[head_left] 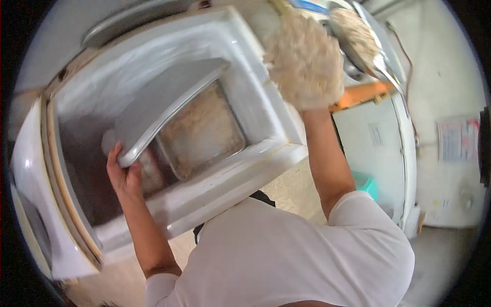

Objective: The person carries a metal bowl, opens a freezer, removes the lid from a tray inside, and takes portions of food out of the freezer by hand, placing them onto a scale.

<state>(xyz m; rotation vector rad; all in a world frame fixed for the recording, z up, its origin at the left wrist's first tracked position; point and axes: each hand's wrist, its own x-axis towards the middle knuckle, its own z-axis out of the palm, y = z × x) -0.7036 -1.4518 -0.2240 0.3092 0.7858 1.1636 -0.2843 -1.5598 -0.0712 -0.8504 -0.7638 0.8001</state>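
Observation:
My left hand (125, 174) grips the near corner of a grey metal tray or lid (169, 97), which is tilted up inside an open white chest freezer (194, 204). Below and beside it lies a rectangular metal pan (204, 133) with a pale, frosty brown content. My right arm reaches past the freezer's right edge to a large, blurred clump of beige, shredded-looking food (307, 64). The clump hides my right hand, so its fingers do not show.
Behind the clump, a metal tray (355, 36) holds more beige food on a counter with an orange edge (360, 96). A white cabinet (371, 148) and a green container (365, 187) stand at the right. A notice (459, 140) hangs on the wall.

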